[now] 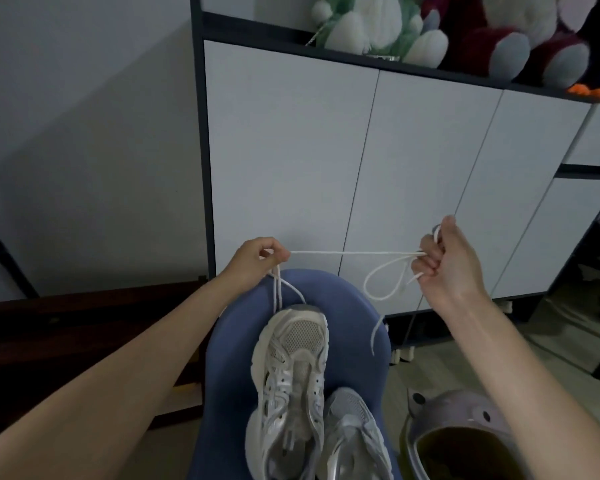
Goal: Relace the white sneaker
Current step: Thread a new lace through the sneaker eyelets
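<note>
A: Locate the sneaker (293, 379).

B: It lies on the blue seat (355, 323), toe pointing away from the person. A second shoe (352, 434) touches it on the right. Its eyelets look empty; the tongue is exposed.

A: State of each grip?

B: The left hand (257, 259), above and left of the sneaker's toe, pinches the lace (354, 252). The right hand (445, 263), above and right of the toe, has its fingers curled round the lace's other part. Between the hands the lace runs taut. A loop and a free end hang below the right hand; two strands hang from the left hand toward the toe.

A: Step in hand?

B: Judged: straightening the lace before threading. Lacing has not begun.

A: Next move requires?

B: Probably finding one lace tip and feeding it through the eyelet nearest the toe.
</note>
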